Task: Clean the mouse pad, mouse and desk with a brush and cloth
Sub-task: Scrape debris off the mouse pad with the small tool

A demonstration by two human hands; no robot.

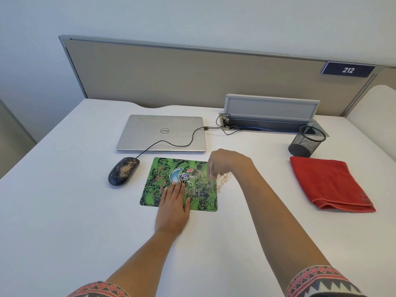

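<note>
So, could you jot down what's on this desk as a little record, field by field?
Left hand: flat on the mouse pad
Right hand: holds a thin pale brush, blurred, over the pad's right edge
Crumbs: on the desk by that edge; more on the mouse
Cloth: red, folded, at right, untouched
Also: closed Dell laptop, mesh pen holder

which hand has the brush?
The right hand pinches the thin, blurred brush above the right edge of the mouse pad. The left hand lies flat on it, fingers straight, holding nothing.
</note>
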